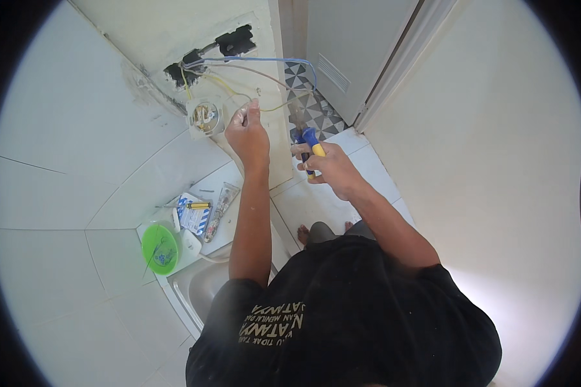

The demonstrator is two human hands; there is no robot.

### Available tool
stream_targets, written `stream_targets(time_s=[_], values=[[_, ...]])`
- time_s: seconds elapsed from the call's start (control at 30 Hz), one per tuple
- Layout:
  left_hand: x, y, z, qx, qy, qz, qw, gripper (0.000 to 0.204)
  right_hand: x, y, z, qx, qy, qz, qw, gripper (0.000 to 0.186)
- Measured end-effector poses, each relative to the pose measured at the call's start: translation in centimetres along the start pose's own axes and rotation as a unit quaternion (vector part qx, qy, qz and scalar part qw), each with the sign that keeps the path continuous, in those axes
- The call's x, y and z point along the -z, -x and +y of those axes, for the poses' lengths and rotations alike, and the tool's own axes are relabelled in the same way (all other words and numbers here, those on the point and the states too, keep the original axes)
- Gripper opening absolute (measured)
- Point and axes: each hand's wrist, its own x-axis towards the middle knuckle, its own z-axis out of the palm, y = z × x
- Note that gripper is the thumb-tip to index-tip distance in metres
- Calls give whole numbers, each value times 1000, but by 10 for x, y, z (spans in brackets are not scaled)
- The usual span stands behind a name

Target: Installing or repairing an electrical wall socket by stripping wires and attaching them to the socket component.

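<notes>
My left hand [248,137] is closed in a pinch on a thin yellow-green wire [283,105] in front of the wall. My right hand [334,169] grips pliers [312,141] with blue and yellow handles; their jaws blur against the patterned floor. A blue wire [265,60] and a brown wire [258,71] loop out to the right from a dark hole [186,67] chopped in the wall. Below that hole, a round white socket fitting [206,117] with its metal parts exposed hangs beside my left hand.
On the counter by the sink [203,284] lie a green bowl [160,250], a yellow-handled screwdriver [199,205], a blue-and-white packet [193,219] and a patterned tube-shaped packet [221,209]. A white door [355,45] stands beyond my right hand. Another chopped hole [235,40] is higher up.
</notes>
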Motion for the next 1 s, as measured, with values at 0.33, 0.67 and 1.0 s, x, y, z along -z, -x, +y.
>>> stream_targets(time_s=[0.33,0.67,1.0], values=[[8,1,-9,29,97,-22,995,22,4,6,-7,-24,-62,-62,996,46],[7,-1,-8,25,115,-12,993,19,5,3,3,-19,68,-30,997,43],[19,85,-26,21,29,56,998,23,65,27,81,0,130,-104,986,30]])
